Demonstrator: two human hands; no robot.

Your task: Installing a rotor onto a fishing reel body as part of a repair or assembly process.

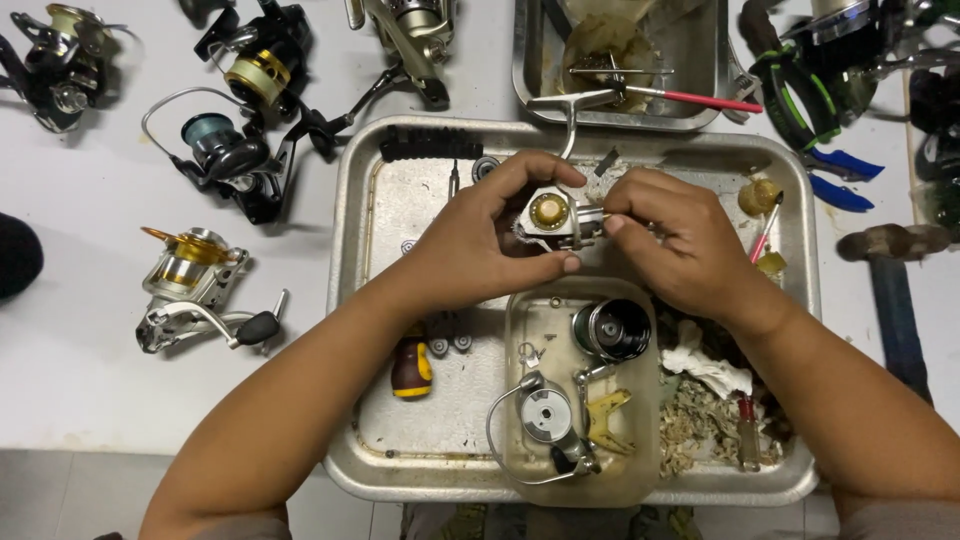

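Head view looked down on a small silver metal fishing-reel body with a round brass-coloured cap (556,218), pinched between both hands above a dented rectangular steel tray (372,300) on the white bench (80,330). Left hand (490,235) curled around its left side, thumb beneath; right hand (672,240) gripped its right end with fingertips. 1 clear plastic tub (520,330) in the tray held 1 black spool (612,328). 4 whole spinning reels (195,290) lay on the bench at left.
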